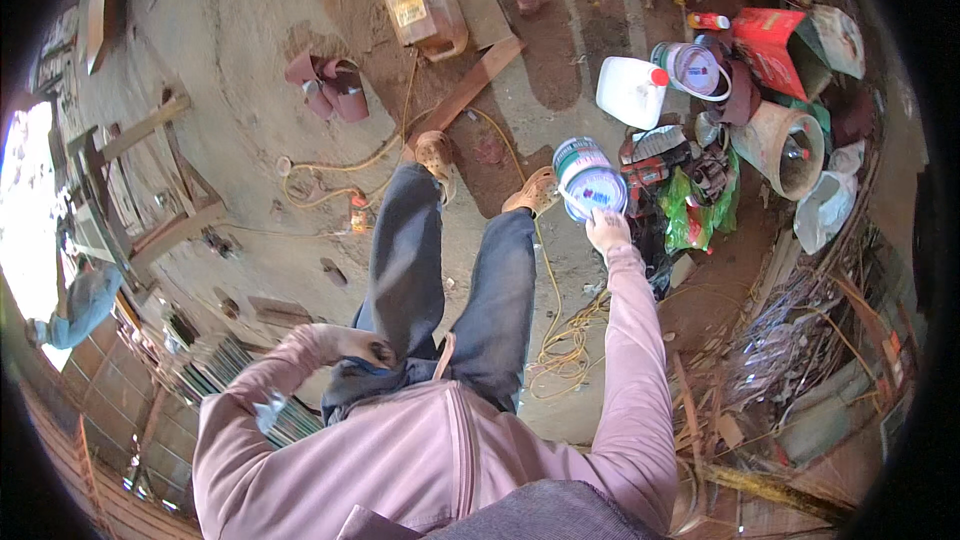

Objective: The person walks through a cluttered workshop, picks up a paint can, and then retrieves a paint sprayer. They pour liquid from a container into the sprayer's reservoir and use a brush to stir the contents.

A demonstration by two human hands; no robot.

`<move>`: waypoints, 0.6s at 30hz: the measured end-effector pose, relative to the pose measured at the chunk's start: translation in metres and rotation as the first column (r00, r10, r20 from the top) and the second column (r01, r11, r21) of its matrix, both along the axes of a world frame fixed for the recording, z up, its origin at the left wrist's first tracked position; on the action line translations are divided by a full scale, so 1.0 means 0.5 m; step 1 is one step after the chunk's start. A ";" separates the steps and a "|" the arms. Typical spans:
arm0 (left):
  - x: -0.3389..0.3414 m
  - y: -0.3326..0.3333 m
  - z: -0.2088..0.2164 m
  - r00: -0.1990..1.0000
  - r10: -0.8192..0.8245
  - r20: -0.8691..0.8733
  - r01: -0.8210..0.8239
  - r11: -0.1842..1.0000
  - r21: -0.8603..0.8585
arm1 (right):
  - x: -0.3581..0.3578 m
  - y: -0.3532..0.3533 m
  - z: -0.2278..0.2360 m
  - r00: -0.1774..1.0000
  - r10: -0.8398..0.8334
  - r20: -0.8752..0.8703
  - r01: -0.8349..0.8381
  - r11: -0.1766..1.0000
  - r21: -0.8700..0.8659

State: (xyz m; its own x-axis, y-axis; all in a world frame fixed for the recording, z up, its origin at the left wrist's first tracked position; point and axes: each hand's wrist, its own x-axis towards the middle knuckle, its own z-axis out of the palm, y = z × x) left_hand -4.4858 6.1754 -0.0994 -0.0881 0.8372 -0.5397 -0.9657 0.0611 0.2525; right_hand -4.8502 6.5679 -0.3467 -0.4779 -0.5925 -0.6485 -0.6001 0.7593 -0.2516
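Observation:
My right hand [607,230] reaches forward, its fingers closed at the near edge of a paint can [588,178]. The can is tilted, with its pale, printed lid facing me and its dark green and white side beyond. Whether my fingers grip the rim or the handle is hard to see. My left hand [357,345] is curled beside my left thigh, close to the waist. Something dark and round shows at its fingers, too small to name. A white jug [631,93] with a red cap and a second lidded bucket [688,68] with a white handle are beyond the can.
Right of the can lie a green plastic bag [690,210], a dirty open bucket [780,148] and a red box [768,48]. A yellow cord [560,355] coils near my right leg. A yellowish jerrycan [425,12], a wooden board [468,90] and wooden frames [140,180] are farther off.

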 end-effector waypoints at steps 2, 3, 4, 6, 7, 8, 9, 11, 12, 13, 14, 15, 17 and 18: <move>-0.005 0.148 -0.075 0.967 -0.208 -0.145 0.172 0.958 -0.231 | -0.020 -0.024 -0.088 0.993 0.119 -0.005 -0.119 0.993 0.023; -0.026 0.209 -0.092 0.961 -0.139 -0.238 0.033 0.915 -0.403 | -0.031 -0.045 -0.121 0.983 0.186 -0.006 -0.185 0.982 0.048; -0.042 0.277 -0.113 0.970 0.050 -0.239 -0.165 0.856 -0.490 | -0.050 -0.074 -0.139 0.965 0.262 -0.004 -0.261 0.963 0.067; -0.056 0.386 -0.157 0.757 0.311 -0.574 -0.618 0.626 -0.476 | -0.093 -0.112 -0.168 0.922 0.387 0.007 -0.386 0.918 0.086; -0.059 0.431 -0.176 0.830 0.227 -0.510 -0.500 0.708 -0.499 | -0.107 -0.128 -0.178 0.895 0.446 -0.016 -0.440 0.888 0.133; -0.056 0.467 -0.191 0.884 0.132 -0.449 -0.371 0.782 -0.501 | -0.124 -0.131 -0.196 0.869 0.492 0.048 -0.490 0.844 0.219; -0.035 0.506 -0.208 0.889 0.157 -0.431 -0.395 0.738 -0.547 | -0.131 -0.132 -0.203 0.858 0.511 0.045 -0.505 0.828 0.243; 0.019 0.551 -0.226 0.914 0.287 -0.286 -0.369 0.880 -0.299 | -0.146 -0.145 -0.222 0.824 0.565 0.051 -0.555 0.785 0.275; 0.047 0.565 -0.227 0.921 0.329 -0.207 -0.363 0.918 -0.158 | -0.148 -0.137 -0.230 0.806 0.590 0.047 -0.577 0.766 0.285; 0.080 0.578 -0.225 0.916 0.392 -0.089 -0.385 0.918 0.093 | -0.153 -0.132 -0.243 0.783 0.621 0.041 -0.605 0.743 0.287; 0.114 0.596 -0.211 0.907 0.420 0.037 -0.407 0.849 0.336 | -0.153 -0.123 -0.251 0.761 0.648 0.037 -0.628 0.720 0.294; 0.142 0.614 -0.189 0.900 0.423 0.106 -0.432 0.837 0.335 | -0.159 -0.115 -0.258 0.742 0.669 0.029 -0.646 0.704 0.296; 0.172 0.617 -0.204 0.899 0.409 0.157 -0.438 0.829 0.347 | -0.170 -0.092 -0.285 0.701 0.713 0.008 -0.679 0.665 0.313; 0.182 0.614 -0.223 0.906 0.396 0.148 -0.422 0.831 0.362 | -0.176 -0.082 -0.291 0.685 0.729 0.003 -0.690 0.647 0.325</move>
